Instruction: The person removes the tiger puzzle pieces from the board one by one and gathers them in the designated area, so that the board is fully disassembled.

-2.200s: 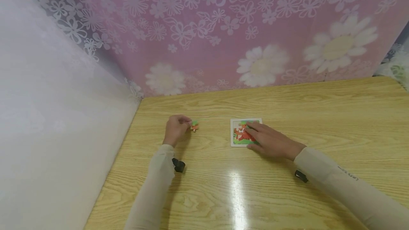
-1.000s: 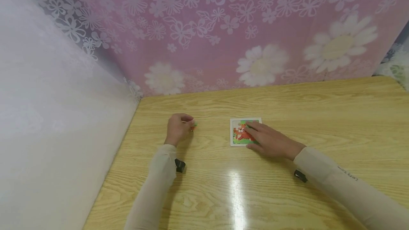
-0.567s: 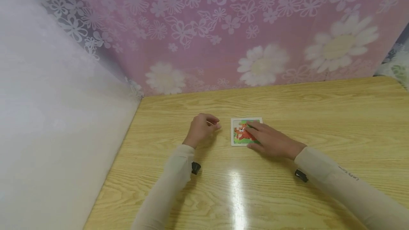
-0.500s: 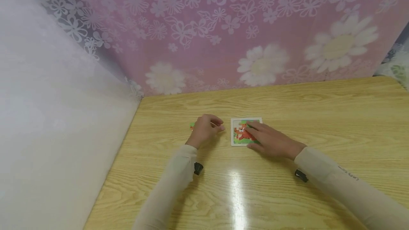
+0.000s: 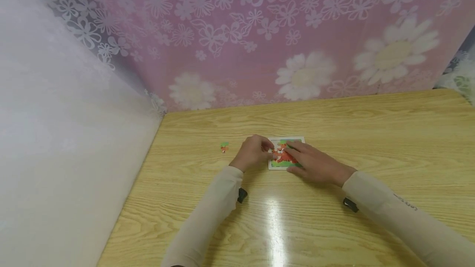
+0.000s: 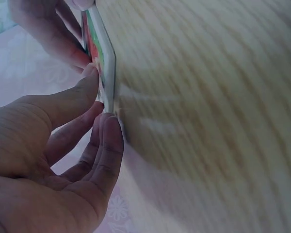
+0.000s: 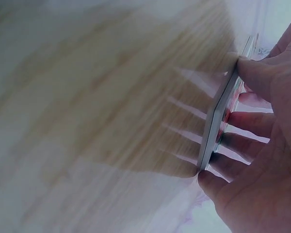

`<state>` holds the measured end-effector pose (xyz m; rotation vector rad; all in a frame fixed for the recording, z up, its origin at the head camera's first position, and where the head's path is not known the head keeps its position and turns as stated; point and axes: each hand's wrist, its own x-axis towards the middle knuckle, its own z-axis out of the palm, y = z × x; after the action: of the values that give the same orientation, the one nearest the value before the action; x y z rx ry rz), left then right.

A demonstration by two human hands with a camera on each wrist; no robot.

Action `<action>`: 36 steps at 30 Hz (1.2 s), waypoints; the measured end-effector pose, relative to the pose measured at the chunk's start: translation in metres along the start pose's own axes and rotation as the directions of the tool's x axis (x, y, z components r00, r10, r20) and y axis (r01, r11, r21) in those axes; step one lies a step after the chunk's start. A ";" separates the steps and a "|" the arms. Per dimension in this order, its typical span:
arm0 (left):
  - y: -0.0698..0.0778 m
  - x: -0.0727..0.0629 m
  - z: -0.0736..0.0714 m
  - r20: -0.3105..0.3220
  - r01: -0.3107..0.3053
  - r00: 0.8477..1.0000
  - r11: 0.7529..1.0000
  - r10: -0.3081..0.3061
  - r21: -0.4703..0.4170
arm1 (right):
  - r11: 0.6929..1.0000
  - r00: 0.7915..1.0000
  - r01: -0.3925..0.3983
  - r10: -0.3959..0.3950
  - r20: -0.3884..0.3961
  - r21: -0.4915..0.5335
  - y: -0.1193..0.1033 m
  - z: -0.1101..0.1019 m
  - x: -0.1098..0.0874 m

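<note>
A small square jigsaw puzzle (image 5: 279, 165) with an orange tiger picture and a white frame lies on the wooden table. My left hand (image 5: 254, 151) is at its left edge; the left wrist view has the thumb on the picture side and curled fingertips against the frame's edge. My right hand (image 5: 315, 164) rests across the puzzle's right side, covering part of the picture. In the right wrist view its fairly straight fingers touch the face, with the thumb (image 7: 254, 73) at the frame's edge. A loose puzzle piece (image 5: 224, 147), green and orange, lies on the table left of my left hand.
The table (image 5: 334, 226) meets a pink flowered backdrop (image 5: 241, 73) behind and a white wall (image 5: 74, 135) at left. Beneath each sleeve sits a black wrist camera (image 5: 242, 195). A bright reflection streaks the table's front.
My left hand has left the loose piece, which stays on the table, and moved right to the puzzle's left edge. The right hand stays in place on the puzzle.
</note>
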<state>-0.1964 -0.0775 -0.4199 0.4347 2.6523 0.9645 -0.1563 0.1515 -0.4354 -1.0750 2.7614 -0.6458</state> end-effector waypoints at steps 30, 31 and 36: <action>-0.001 0.011 0.003 -0.019 0.011 1.000 0.999 -0.012 -0.034 | 1.000 1.000 0.015 -0.015 -0.004 -0.018 0.000 0.000 -0.001; -0.001 0.010 0.003 -0.021 0.013 1.000 0.999 -0.013 -0.033 | 1.000 1.000 0.014 -0.014 -0.002 -0.016 0.000 0.000 -0.001; -0.002 0.008 0.005 -0.037 0.018 0.999 0.999 -0.020 -0.048 | 1.000 1.000 0.016 -0.016 -0.003 -0.003 0.001 0.002 -0.001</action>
<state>-0.2021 -0.0732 -0.4257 0.3838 2.6554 1.0379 -0.1555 0.1520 -0.4376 -1.0981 2.7595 -0.6461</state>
